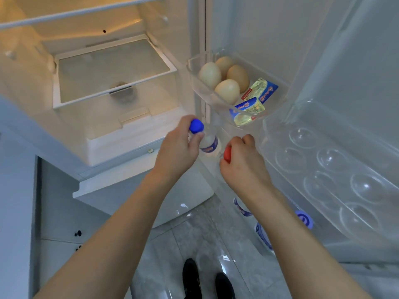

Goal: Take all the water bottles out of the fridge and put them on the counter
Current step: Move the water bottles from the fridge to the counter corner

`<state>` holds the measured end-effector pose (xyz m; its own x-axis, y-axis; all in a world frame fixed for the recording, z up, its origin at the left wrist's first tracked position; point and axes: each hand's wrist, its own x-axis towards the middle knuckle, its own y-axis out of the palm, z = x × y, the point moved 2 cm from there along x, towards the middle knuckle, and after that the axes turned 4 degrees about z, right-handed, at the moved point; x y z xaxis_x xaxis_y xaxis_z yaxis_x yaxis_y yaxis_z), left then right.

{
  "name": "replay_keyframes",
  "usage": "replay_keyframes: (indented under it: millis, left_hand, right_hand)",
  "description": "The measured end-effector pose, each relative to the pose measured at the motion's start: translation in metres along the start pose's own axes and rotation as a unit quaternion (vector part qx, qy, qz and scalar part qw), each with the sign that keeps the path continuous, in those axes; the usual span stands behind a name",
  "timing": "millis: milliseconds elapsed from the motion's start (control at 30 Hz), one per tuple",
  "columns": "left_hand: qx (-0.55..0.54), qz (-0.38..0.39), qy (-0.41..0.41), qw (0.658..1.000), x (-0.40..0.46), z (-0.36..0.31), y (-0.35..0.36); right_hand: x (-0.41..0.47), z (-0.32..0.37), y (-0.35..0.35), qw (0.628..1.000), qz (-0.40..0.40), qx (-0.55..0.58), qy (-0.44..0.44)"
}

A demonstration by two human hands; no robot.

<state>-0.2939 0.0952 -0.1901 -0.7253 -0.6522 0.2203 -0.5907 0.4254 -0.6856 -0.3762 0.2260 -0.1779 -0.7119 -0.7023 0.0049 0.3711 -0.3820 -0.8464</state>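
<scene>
My left hand [177, 152] grips the neck of a clear water bottle with a blue cap [210, 144], held between the fridge body and the open door. Just to its right, my right hand [243, 162] curls round the top of a second bottle with a red cap [227, 154]; that bottle's body is hidden under the hand. Lower in the door rack stand more bottles: a blue-labelled one [241, 207], another label [262, 235] and a pale blue cap [304, 219].
The fridge interior [112, 72] has glass shelves and a drawer. A door bin [194, 83] holds several eggs and butter packs. A clear egg tray [336, 175] sits on the door at right. Below are a tiled floor and my shoes.
</scene>
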Motion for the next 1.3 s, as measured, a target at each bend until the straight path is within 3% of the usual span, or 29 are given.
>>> replay_keyframes:
  millis: [233, 367, 633, 933, 1300]
  left_hand:
    - [-0.045, -0.139, -0.023, 0.989, -0.033, -0.005, -0.050]
    - [-0.019, -0.204, -0.058, 0.977, -0.066, -0.005, -0.073]
    - [0.055, -0.289, -0.196, 0.935, -0.176, 0.014, -0.098]
    - [0.104, -0.354, -0.349, 0.861, -0.339, 0.024, -0.127]
    - [0.130, -0.453, -0.458, 0.754, -0.571, -0.049, -0.142]
  right_hand:
    - [-0.018, 0.021, -0.003, 0.985, -0.103, 0.068, -0.117]
    - [-0.031, 0.037, 0.003, 0.973, -0.102, 0.105, -0.180]
    - [-0.067, 0.071, 0.049, 0.944, -0.001, 0.150, -0.293]
    - [-0.172, 0.127, 0.102, 0.893, 0.159, 0.136, -0.398]
    - [-0.374, 0.163, 0.102, 0.798, 0.290, 0.121, -0.514]
